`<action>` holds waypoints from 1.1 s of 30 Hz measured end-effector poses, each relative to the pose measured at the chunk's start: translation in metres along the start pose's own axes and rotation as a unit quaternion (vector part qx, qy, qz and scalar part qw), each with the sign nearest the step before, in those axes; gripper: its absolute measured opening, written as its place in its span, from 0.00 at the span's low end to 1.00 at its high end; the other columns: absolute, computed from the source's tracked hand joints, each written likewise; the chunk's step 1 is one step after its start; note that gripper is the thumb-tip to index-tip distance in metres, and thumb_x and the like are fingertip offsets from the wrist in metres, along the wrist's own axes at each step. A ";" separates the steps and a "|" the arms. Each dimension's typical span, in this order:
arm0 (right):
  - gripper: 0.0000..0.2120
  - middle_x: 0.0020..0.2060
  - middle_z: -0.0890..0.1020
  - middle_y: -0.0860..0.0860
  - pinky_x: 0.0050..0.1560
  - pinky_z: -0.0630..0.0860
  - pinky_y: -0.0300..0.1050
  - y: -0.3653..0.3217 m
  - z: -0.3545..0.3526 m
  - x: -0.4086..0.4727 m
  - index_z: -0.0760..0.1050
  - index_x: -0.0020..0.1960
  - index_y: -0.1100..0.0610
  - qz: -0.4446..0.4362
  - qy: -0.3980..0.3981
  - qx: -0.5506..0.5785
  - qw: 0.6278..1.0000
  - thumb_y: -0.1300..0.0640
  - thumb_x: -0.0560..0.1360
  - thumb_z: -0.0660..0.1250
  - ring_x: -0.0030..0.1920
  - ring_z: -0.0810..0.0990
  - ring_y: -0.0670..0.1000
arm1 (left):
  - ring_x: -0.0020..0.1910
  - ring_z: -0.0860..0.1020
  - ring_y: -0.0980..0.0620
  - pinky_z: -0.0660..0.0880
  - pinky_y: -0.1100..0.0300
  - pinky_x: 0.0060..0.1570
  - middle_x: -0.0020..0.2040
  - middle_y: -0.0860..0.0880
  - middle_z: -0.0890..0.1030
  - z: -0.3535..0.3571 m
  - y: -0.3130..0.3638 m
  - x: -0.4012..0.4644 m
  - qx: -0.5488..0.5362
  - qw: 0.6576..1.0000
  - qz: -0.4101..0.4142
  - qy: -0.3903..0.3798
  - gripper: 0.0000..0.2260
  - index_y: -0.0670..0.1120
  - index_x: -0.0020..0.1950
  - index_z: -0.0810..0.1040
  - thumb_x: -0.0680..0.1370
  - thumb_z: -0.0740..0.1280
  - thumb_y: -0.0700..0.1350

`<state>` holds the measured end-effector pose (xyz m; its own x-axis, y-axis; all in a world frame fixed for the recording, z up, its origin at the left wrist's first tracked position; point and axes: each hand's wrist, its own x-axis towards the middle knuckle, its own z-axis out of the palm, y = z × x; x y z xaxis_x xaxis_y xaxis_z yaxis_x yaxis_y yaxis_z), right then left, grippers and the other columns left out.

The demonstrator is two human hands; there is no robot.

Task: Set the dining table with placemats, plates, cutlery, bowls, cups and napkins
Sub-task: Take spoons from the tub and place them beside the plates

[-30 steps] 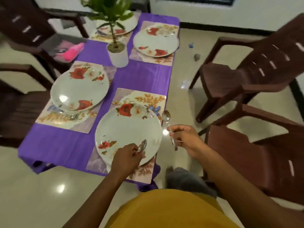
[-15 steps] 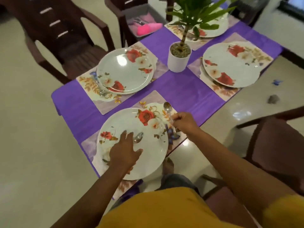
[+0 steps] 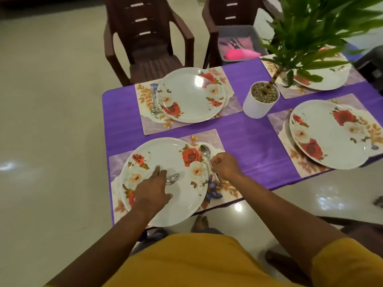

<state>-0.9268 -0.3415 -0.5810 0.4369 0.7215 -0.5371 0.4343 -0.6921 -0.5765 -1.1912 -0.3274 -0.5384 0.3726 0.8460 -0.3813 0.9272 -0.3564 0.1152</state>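
Steel spoon (image 3: 207, 157) is pinched by the right hand (image 3: 224, 165) at 3 o'clock of the white floral plate (image 3: 165, 179) for laying, while the left hand (image 3: 153, 191), gripping a second spoon (image 3: 173, 178), steadies it.

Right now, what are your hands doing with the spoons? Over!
Left hand over near plate, holding a spoon. Right hand pinching second spoon beside plate, on placemat. Nothing in the way.

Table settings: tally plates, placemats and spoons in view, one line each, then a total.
Plates: 4
Placemats: 4
Spoons: 3 clearly seen; the far-left setting may hold more
Total: 11
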 end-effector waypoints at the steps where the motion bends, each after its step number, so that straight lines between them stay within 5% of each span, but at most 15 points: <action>1: 0.11 0.40 0.81 0.44 0.46 0.78 0.42 0.001 0.000 0.001 0.81 0.41 0.51 -0.011 0.002 -0.008 1.000 0.67 0.72 0.71 0.48 0.83 0.51 | 0.63 0.82 0.48 0.82 0.54 0.55 0.85 0.50 0.57 -0.001 0.001 0.000 0.001 1.000 -0.004 0.001 0.38 0.52 0.80 0.62 0.76 0.74 0.60; 8: 0.11 0.47 0.82 0.46 0.45 0.79 0.43 0.005 0.005 -0.001 0.81 0.49 0.51 -0.052 0.007 -0.047 0.998 0.61 0.70 0.77 0.48 0.81 0.50 | 0.59 0.83 0.48 0.83 0.55 0.52 0.84 0.52 0.60 0.005 0.004 0.005 -0.017 0.999 -0.026 0.005 0.36 0.53 0.78 0.63 0.75 0.77 0.57; 28: 0.10 0.46 0.82 0.47 0.44 0.81 0.46 0.010 0.006 -0.001 0.77 0.49 0.50 -0.076 0.023 -0.064 0.995 0.60 0.73 0.76 0.46 0.81 0.50 | 0.61 0.83 0.48 0.82 0.53 0.56 0.83 0.53 0.61 0.016 0.004 0.006 -0.026 0.998 -0.048 0.008 0.38 0.56 0.80 0.58 0.76 0.76 0.56; 33: 0.16 0.46 0.82 0.49 0.42 0.80 0.47 0.010 -0.001 -0.006 0.74 0.55 0.47 -0.053 0.021 -0.073 0.996 0.60 0.73 0.74 0.45 0.81 0.52 | 0.60 0.83 0.48 0.82 0.53 0.55 0.83 0.52 0.63 0.014 0.007 0.005 -0.002 0.999 -0.045 0.015 0.37 0.54 0.79 0.61 0.76 0.76 0.56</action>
<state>-0.9246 -0.3528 -0.5829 0.4133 0.7916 -0.4500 0.5888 -0.6093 -0.5311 -1.1832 -0.3311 -0.5522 0.2879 0.8866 -0.3621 0.9574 -0.2760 0.0853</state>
